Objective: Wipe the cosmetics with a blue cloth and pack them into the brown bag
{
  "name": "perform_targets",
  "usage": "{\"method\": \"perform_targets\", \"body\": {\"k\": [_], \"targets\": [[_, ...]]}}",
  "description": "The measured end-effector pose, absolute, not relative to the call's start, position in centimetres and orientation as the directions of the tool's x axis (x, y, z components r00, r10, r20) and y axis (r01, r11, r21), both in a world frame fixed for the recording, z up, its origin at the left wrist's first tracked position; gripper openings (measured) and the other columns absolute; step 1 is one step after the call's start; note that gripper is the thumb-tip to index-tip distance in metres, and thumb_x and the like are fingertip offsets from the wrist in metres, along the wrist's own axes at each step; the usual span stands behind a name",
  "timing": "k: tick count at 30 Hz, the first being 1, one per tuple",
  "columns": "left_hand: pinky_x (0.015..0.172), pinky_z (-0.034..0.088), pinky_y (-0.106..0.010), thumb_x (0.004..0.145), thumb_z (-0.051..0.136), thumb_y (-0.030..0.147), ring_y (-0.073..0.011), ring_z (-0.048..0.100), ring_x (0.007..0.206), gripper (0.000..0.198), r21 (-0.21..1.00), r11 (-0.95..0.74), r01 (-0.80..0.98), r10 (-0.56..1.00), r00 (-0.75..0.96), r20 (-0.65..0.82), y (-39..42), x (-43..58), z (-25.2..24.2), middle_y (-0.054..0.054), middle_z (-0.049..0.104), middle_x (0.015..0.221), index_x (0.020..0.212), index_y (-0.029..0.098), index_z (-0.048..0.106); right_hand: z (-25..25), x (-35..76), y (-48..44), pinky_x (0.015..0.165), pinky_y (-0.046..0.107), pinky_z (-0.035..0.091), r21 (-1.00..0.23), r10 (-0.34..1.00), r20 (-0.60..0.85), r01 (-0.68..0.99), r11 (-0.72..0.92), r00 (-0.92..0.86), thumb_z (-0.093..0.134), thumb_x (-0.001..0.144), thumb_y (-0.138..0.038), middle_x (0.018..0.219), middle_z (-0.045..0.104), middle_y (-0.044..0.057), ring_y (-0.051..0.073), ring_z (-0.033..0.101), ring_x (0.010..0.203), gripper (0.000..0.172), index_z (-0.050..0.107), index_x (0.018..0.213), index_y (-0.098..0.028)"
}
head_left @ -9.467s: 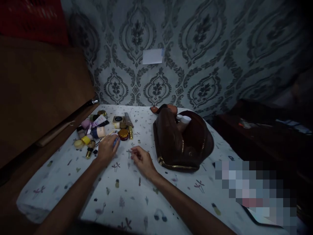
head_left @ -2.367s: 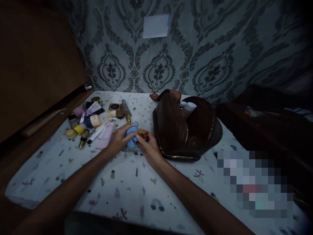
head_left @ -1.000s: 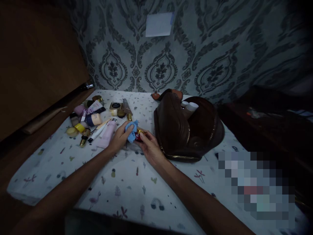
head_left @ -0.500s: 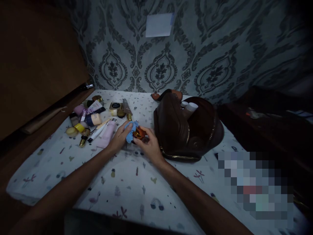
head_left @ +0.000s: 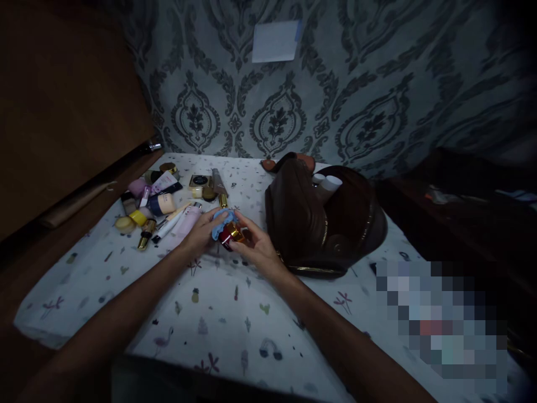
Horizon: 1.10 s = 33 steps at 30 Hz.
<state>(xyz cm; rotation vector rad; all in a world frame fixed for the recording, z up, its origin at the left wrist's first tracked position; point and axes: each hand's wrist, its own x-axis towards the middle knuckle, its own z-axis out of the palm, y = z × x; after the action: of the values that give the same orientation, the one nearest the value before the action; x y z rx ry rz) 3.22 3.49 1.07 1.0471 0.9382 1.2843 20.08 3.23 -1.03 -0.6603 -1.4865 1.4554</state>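
Above the sheet (head_left: 213, 310), left grip (head_left: 200, 233) clamps one blue cloth (head_left: 218, 224), right grip (head_left: 259, 247) one jar (head_left: 228, 235).

Bag (head_left: 293, 218), cosmetics (head_left: 163, 204) on printed sheet (head_left: 222, 324)

**Blocked and unreadable bits**

Jar (head_left: 227, 237) partly covered: cloth (head_left: 220, 219) on one side, right hand (head_left: 260, 247) on the other. Left hand (head_left: 201, 234): some fingertips lost behind cloth. Jar label too small to read. Bag (head_left: 293, 218) interior dark; lower ends of bottles (head_left: 329, 186) hidden. Pixel block (head_left: 444, 327) masks whatever's lower right. Both forearms (head_left: 138, 299) cut by bottom edge, brown panel (head_left: 62, 84) by left.
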Motion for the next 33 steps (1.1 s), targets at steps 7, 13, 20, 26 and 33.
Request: {"method": "perform_targets", "body": {"k": [7,13,20,26,33], "targets": [[0.037,0.033,-0.019,0.073,0.080,0.049,-0.0085,0.049,0.044,0.038,0.932,0.197,-0.305,0.980,0.053,-0.190,3.7,3.1,0.8,0.003,0.059,0.059,0.082,0.016,0.064,-0.9,19.5,3.0,0.078,0.032,0.058,-0.907,0.885,0.097,-0.406,-0.110,-0.456,0.086,0.069,-0.042,0.120,0.068,0.004,0.020,0.066,0.097,0.059,0.067,0.123,-0.029],[0.033,0.036,-0.018,0.081,0.073,0.048,-0.0090,0.050,0.040,0.035,0.928,0.194,-0.318,0.979,0.006,-0.203,3.6,3.7,1.0,0.004,0.059,0.057,0.083,0.015,0.062,-0.9,19.1,3.0,0.076,0.033,0.060,-0.876,0.925,0.050,-0.461,-0.141,-0.378,0.087,0.065,-0.041,0.110,0.065,0.002,0.019,0.066,0.093,0.053,0.059,0.109,-0.029],[0.032,0.040,-0.020,0.083,0.069,0.057,-0.0110,0.053,0.037,0.044,0.917,0.274,-0.289,0.962,0.070,-0.266,3.4,4.0,1.2,0.003,0.058,0.051,0.082,0.014,0.060,-1.3,19.3,2.9,0.059,0.024,0.048,-0.968,0.949,0.246,-0.099,0.231,-0.196,0.083,0.065,-0.036,0.104,0.061,0.001,0.015,0.060,0.079,0.054,0.052,0.108,-0.025],[0.031,0.038,-0.017,0.088,0.062,0.057,-0.0110,0.056,0.037,0.044,0.862,0.416,-0.289,0.905,0.220,-0.363,3.3,3.7,1.0,-0.002,0.064,0.056,0.090,0.013,0.065,-1.2,19.7,2.8,0.066,0.028,0.050,-0.902,0.903,0.417,0.074,0.425,-0.101,0.080,0.071,-0.029,0.109,0.061,0.005,0.020,0.059,0.093,0.050,0.054,0.113,-0.024],[0.032,0.044,-0.019,0.094,0.050,0.060,-0.0143,0.063,0.046,0.048,0.844,0.431,-0.320,0.896,0.258,-0.361,2.8,3.8,1.2,-0.002,0.067,0.062,0.101,0.015,0.065,-1.3,20.2,2.8,0.079,0.037,0.053,-0.744,0.778,0.602,0.226,0.629,-0.181,0.074,0.080,-0.022,0.112,0.058,0.007,0.025,0.057,0.102,0.039,0.058,0.115,-0.025]]}}
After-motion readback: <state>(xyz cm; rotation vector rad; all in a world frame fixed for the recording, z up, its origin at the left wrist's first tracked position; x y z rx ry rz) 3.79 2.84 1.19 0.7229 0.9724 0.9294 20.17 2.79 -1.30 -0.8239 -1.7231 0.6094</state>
